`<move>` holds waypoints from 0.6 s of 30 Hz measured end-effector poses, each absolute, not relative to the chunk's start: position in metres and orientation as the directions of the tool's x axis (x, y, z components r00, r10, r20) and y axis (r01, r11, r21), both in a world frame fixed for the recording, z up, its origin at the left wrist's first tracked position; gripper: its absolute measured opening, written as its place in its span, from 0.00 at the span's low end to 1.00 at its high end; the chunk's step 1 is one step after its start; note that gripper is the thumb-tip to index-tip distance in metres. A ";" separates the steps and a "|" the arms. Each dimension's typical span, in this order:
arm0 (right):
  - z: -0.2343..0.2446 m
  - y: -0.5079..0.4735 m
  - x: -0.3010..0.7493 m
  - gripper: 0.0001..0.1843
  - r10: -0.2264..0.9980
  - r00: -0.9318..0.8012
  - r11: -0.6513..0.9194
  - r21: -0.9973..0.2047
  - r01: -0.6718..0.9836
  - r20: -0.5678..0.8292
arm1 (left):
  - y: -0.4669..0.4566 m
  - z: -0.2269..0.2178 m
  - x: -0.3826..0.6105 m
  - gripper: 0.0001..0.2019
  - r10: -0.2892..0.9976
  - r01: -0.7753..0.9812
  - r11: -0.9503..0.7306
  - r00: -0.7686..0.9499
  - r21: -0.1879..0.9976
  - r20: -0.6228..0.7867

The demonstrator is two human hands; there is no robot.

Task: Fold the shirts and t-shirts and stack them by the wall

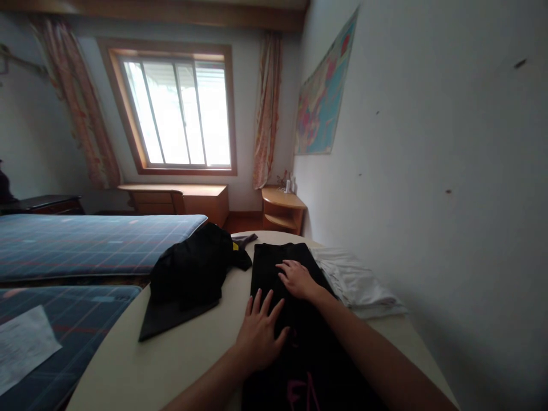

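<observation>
A long black garment point(314, 357) with pink lettering near its close end lies flat on the pale round table point(171, 365), its kind hard to tell. My left hand point(262, 337) rests on its left side, fingers spread and stretched forward. Farther up, my right hand point(296, 278) lies palm down on the cloth, fingers extended to the left. Neither hand grips anything. To the left, a crumpled heap of black clothing point(190, 268) sits at the table's edge. Folded white clothing point(357, 279) lies along the right side, partly behind my right forearm.
Two plaid mattresses point(98, 242) stand left of the table, one bearing a paper sheet point(26, 345). A wooden desk point(188, 197) is under the window point(177, 111). A corner shelf point(285, 198) stands beyond the table. The white wall point(428, 171) with a map point(327, 94) rises on the right.
</observation>
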State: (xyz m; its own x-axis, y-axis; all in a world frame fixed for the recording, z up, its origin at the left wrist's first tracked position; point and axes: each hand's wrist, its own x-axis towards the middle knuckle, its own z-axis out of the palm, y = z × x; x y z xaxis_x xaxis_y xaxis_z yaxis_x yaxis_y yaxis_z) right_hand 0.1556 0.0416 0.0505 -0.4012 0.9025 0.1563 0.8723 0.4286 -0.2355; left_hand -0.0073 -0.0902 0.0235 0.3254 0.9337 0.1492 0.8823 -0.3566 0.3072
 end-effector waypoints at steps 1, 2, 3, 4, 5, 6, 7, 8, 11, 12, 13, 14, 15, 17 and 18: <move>0.047 0.031 0.160 0.25 0.908 -0.397 0.418 -0.240 0.876 0.133 | -0.089 0.024 -0.008 0.33 0.932 0.883 -0.361 0.331 0.299 0.148; 0.043 0.022 0.163 0.27 0.917 -0.386 0.400 -0.249 0.882 0.103 | -0.088 0.024 -0.009 0.33 0.931 0.885 -0.365 0.335 0.291 0.148; 0.037 0.014 0.166 0.28 0.924 -0.376 0.381 -0.263 0.887 0.068 | -0.087 0.024 -0.009 0.33 0.929 0.886 -0.368 0.339 0.281 0.147; 0.031 0.008 0.168 0.29 0.928 -0.372 0.367 -0.278 0.888 0.038 | -0.086 0.025 -0.010 0.33 0.928 0.888 -0.371 0.342 0.271 0.147; 0.025 0.003 0.170 0.29 0.926 -0.376 0.366 -0.296 0.883 0.022 | -0.085 0.025 -0.011 0.33 0.927 0.890 -0.373 0.345 0.261 0.146; 0.019 0.000 0.171 0.29 0.921 -0.389 0.375 -0.312 0.873 0.020 | -0.083 0.025 -0.012 0.33 0.926 0.892 -0.376 0.349 0.251 0.147; 0.015 -0.001 0.171 0.29 0.914 -0.404 0.391 -0.326 0.861 0.031 | -0.081 0.025 -0.013 0.33 0.924 0.893 -0.380 0.353 0.240 0.149; 0.011 0.000 0.171 0.29 0.909 -0.413 0.405 -0.336 0.851 0.049 | -0.077 0.025 -0.015 0.33 0.922 0.894 -0.385 0.357 0.230 0.152; 0.009 0.009 0.166 0.28 0.911 -0.406 0.405 -0.350 0.844 0.075 | -0.062 0.026 -0.022 0.33 0.912 0.892 -0.406 0.382 0.200 0.151; 0.010 0.014 0.163 0.28 0.916 -0.395 0.393 -0.353 0.849 0.070 | -0.055 0.026 -0.025 0.33 0.909 0.890 -0.414 0.391 0.192 0.144; 0.012 0.020 0.159 0.28 0.922 -0.383 0.379 -0.355 0.855 0.061 | -0.047 0.026 -0.028 0.32 0.906 0.888 -0.421 0.402 0.184 0.136; 0.014 0.026 0.155 0.29 0.928 -0.369 0.362 -0.355 0.862 0.049 | -0.038 0.027 -0.031 0.32 0.902 0.886 -0.429 0.411 0.178 0.129; 0.016 0.032 0.152 0.29 0.935 -0.352 0.342 -0.351 0.872 0.036 | -0.029 0.027 -0.034 0.32 0.899 0.883 -0.436 0.420 0.172 0.124; 0.020 0.046 0.145 0.31 0.950 -0.313 0.298 -0.330 0.896 0.010 | -0.012 0.027 -0.038 0.32 0.893 0.878 -0.448 0.433 0.169 0.122; 0.021 0.053 0.143 0.32 0.956 -0.293 0.278 -0.316 0.907 0.000 | -0.003 0.027 -0.040 0.32 0.890 0.874 -0.454 0.439 0.170 0.121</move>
